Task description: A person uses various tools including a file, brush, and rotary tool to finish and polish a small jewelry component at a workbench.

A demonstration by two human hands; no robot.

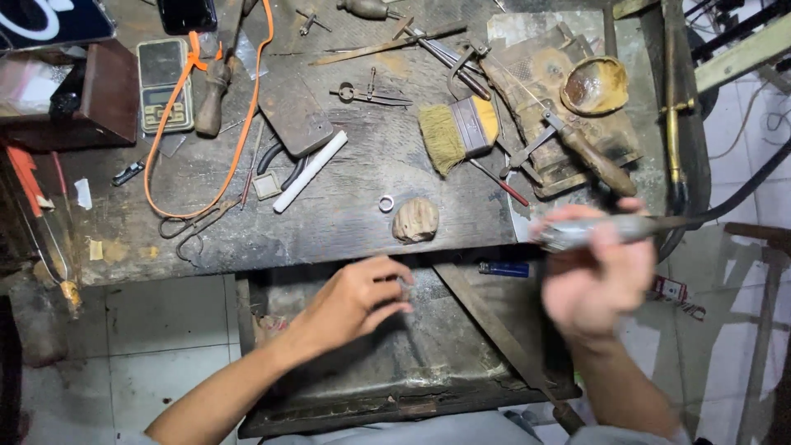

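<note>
Your left hand [358,298] pinched a small ring [404,285] between its fingertips, low over the dark tray [428,354]. Your right hand [595,276], blurred, gripped a handpiece [606,231] with its cable trailing off to the right. Just above your left hand, a second ring [386,203] and a wooden lump [415,220] lay on the bench [346,214].

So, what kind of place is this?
Probably a small jeweller's or metalworker's bench: a worn worktop strewn with hand tools, a pocket scale, a brush and a small ring. The right hand holds a corded tool.
</note>
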